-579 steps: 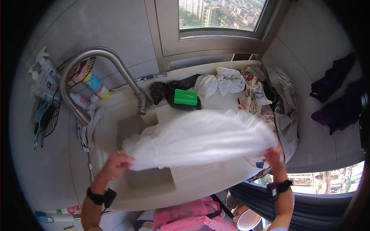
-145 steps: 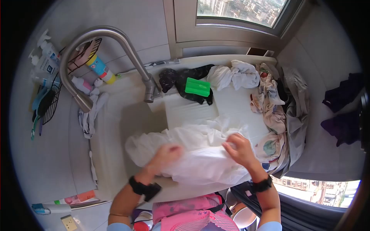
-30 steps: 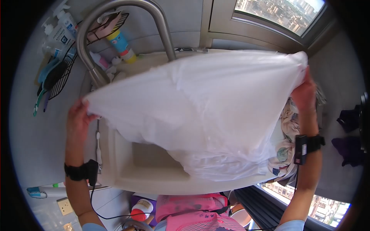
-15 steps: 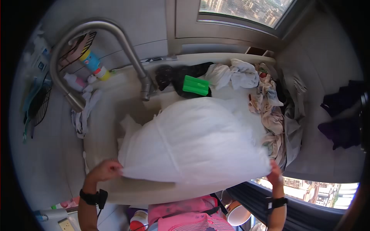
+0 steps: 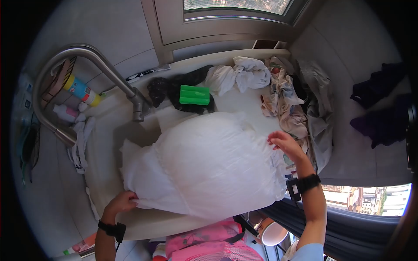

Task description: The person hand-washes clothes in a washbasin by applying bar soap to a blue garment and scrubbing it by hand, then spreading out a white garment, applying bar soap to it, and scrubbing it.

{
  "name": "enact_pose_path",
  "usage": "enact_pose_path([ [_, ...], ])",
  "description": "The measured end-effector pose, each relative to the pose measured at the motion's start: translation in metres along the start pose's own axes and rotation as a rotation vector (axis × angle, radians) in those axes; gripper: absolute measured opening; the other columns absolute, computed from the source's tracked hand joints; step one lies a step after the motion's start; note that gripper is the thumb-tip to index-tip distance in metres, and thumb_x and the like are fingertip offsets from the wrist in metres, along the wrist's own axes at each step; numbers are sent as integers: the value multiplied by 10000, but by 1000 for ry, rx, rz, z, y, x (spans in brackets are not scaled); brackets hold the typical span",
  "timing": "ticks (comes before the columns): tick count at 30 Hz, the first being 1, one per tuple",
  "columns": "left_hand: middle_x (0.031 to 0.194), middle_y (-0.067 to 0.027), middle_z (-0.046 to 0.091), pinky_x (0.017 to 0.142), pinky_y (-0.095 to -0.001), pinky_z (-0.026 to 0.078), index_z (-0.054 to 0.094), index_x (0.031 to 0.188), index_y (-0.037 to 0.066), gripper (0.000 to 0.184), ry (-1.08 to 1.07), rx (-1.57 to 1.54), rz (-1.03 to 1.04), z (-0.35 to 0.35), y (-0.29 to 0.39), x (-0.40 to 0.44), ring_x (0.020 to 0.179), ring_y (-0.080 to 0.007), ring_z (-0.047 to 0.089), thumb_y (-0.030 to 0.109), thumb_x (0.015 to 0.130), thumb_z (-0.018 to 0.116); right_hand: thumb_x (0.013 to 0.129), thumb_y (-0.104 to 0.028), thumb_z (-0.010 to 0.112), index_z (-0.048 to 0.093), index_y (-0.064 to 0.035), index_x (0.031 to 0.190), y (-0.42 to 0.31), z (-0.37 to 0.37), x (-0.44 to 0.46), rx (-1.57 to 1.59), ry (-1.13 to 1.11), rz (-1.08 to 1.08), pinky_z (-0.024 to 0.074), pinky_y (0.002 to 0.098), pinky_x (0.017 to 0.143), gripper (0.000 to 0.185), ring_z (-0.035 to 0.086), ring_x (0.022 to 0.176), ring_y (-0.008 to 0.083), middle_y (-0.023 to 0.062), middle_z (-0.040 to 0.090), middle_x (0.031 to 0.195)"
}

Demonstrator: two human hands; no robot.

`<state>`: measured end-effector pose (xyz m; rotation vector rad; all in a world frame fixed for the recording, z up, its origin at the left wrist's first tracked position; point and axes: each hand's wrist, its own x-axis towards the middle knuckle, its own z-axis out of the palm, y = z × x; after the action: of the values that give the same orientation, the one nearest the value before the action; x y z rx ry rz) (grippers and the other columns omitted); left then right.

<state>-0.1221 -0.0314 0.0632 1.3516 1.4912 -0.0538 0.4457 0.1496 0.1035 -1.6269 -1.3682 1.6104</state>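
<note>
A large white cloth (image 5: 217, 165) billows up like a dome over the pale sink basin (image 5: 102, 174). At its near left corner, my left hand (image 5: 122, 202) pinches the edge between thumb and fingers. My right hand (image 5: 284, 143) is at the cloth's right side, close to its gathered edge, with fingers bent and slightly apart and nothing visible in them. Whether the fingertips touch the cloth is hard to tell. Beyond the cloth, a green block-shaped thing (image 5: 194, 95) rests on dark wet cloth (image 5: 161, 89).
A curved metal faucet (image 5: 91, 50) rises at the left, near bottles (image 5: 80, 91) and a white cloth strip (image 5: 79, 143). White bundled cloths (image 5: 250, 74), patterned clothes (image 5: 289, 108) and a grey garment (image 5: 318, 108) line the far and right sides. A pink bag (image 5: 209, 243) is below.
My right hand has left the near right corner and moved farther up and inward along the right side. My left hand keeps its corner. The cloth has puffed up rounder, and the view has shifted.
</note>
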Motion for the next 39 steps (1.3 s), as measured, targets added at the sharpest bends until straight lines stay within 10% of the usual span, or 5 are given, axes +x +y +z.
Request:
enact_pose_path([
  [6,654,-55,524,544,-265,404,551,855,1,259,101,-39,22,2,19,-15,572,-134,482,179,702,659,733,-185,573,579,-22,885,-28,28,34,-581,-158,78,404,251,595,223,507,660,120,34,554,715],
  [17,635,-21,494,546,-262,397,519,899,38,293,44,-160,-155,1,21,-21,585,-127,465,174,695,680,761,-281,642,532,21,1022,-34,-8,23,-229,-11,51,387,210,631,414,478,711,83,14,535,814],
  [23,909,-108,579,692,-354,445,459,1118,75,527,588,158,272,-20,-10,17,811,-233,566,174,659,698,731,-444,602,598,50,905,-31,-3,17,-412,-54,235,395,275,663,525,514,734,149,73,584,789],
  [29,1013,-178,562,785,-338,422,493,1086,7,455,-85,487,-222,-19,29,65,877,-282,554,178,695,653,777,-339,605,603,-9,888,-20,-2,25,-121,-16,170,366,220,528,349,484,612,73,-6,560,707],
  [39,979,-47,541,805,-285,420,481,1062,27,257,871,-902,443,-171,41,-3,900,-137,518,188,862,493,871,-242,473,486,-9,1089,-130,7,39,627,80,-459,441,281,727,319,526,880,143,66,561,966],
])
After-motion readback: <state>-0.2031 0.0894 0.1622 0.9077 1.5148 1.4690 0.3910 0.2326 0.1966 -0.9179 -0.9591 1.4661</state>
